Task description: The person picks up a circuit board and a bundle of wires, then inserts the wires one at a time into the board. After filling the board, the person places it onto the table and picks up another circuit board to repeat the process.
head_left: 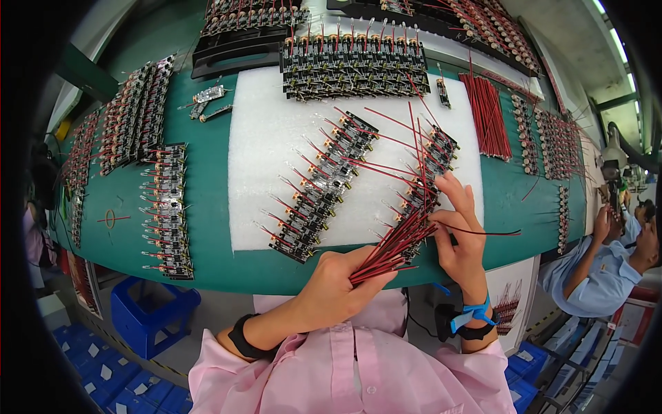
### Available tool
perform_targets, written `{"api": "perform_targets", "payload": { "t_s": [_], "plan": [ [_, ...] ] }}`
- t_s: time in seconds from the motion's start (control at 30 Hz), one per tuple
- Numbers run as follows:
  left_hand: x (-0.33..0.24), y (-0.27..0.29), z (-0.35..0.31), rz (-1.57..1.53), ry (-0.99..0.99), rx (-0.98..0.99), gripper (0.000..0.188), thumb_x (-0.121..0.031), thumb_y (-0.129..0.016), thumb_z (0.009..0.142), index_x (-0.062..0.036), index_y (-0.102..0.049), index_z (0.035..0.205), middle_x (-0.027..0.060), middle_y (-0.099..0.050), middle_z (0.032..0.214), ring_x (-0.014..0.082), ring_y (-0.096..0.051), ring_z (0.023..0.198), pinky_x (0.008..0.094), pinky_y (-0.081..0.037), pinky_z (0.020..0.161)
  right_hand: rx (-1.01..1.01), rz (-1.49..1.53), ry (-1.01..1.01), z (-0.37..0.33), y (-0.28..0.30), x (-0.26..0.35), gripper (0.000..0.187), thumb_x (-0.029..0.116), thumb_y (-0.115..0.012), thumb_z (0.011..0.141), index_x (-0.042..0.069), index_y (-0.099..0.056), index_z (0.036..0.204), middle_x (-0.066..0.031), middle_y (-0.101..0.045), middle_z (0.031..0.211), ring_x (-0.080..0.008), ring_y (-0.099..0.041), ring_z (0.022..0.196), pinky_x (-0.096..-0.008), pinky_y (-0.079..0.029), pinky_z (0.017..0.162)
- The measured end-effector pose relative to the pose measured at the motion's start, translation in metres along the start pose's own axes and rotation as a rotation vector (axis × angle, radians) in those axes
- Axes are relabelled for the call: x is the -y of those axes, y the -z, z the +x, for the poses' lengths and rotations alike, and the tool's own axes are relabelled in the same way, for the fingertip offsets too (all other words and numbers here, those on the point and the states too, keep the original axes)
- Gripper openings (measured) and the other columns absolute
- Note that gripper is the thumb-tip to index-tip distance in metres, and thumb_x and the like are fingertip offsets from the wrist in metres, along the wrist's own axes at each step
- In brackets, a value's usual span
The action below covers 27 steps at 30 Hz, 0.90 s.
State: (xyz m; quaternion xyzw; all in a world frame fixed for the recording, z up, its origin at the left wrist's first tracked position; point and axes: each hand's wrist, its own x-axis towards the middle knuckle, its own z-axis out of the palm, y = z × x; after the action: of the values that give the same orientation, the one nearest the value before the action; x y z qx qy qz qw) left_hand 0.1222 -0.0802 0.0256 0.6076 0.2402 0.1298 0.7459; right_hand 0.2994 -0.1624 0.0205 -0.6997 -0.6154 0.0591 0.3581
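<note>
My left hand (345, 283) is closed around a bundle of thin red wires (396, 245), which fans out up and to the right. My right hand (460, 231) is beside the bundle's far end, fingers bent, with one dark red wire (493, 232) held across them and sticking out to the right. Under the bundle and by my right fingertips lies a slanted strip of small black circuit boards (441, 152), partly hidden. To its left, another slanted board strip (324, 186) bears short red leads along its left side. Both rest on a white foam sheet (258, 152).
Stacked board strips (355, 69) stand at the foam's far edge. A pile of red wires (486, 114) lies to the right. More board strips (165, 214) sit on the green table (214, 265) at left. A blue stool (148, 317) stands below; a person in blue (596, 269) works at right.
</note>
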Motion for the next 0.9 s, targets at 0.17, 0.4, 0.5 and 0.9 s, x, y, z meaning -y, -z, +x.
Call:
{"api": "perform_targets", "payload": {
  "t_s": [0.17, 0.4, 0.5, 0.9],
  "plan": [
    [0.0004, -0.0002, 0.0000, 0.002, -0.001, -0.007, 0.016, -0.004, -0.053, 0.075, -0.0009, -0.055, 0.091, -0.0061, -0.045, 0.055, 0.0000, -0.034, 0.049, 0.0159, -0.027, 0.043, 0.008, -0.007, 0.000, 0.0000, 0.0003, 0.0010, 0.013, -0.008, -0.051, 0.064, 0.003, -0.050, 0.071, -0.0097, -0.044, 0.114, -0.0302, -0.038, 0.110, -0.0479, -0.015, 0.093],
    [-0.0015, -0.0025, 0.0008, -0.042, 0.005, -0.035, 0.016, -0.003, -0.054, 0.074, 0.0003, -0.055, 0.090, -0.0054, -0.045, 0.056, 0.0005, -0.036, 0.051, 0.0164, -0.029, 0.045, -0.009, -0.043, 0.018, -0.0013, 0.0013, 0.0011, 0.013, -0.007, -0.053, 0.062, 0.003, -0.051, 0.070, -0.0096, -0.046, 0.113, -0.0287, -0.039, 0.109, -0.0452, -0.018, 0.093],
    [0.0046, -0.0031, 0.0019, -0.022, -0.084, -0.042, 0.017, -0.004, -0.054, 0.074, 0.0006, -0.054, 0.091, 0.0005, -0.053, 0.061, 0.0019, -0.041, 0.052, 0.0173, -0.035, 0.047, -0.038, 0.002, -0.021, -0.0009, 0.0009, -0.0001, 0.010, -0.007, -0.053, 0.058, -0.001, -0.052, 0.066, -0.0157, -0.047, 0.109, -0.0315, -0.040, 0.108, -0.0447, -0.022, 0.092],
    [0.0021, 0.0017, -0.0017, -0.024, -0.056, -0.001, 0.017, -0.003, -0.054, 0.074, -0.0005, -0.054, 0.091, -0.0019, -0.048, 0.055, 0.0013, -0.038, 0.050, 0.0177, -0.032, 0.045, -0.054, 0.025, -0.026, 0.0012, 0.0011, 0.0009, 0.012, -0.006, -0.057, 0.057, -0.001, -0.050, 0.065, -0.0166, -0.045, 0.112, -0.0312, -0.039, 0.109, -0.0383, -0.029, 0.089]
  ]
}}
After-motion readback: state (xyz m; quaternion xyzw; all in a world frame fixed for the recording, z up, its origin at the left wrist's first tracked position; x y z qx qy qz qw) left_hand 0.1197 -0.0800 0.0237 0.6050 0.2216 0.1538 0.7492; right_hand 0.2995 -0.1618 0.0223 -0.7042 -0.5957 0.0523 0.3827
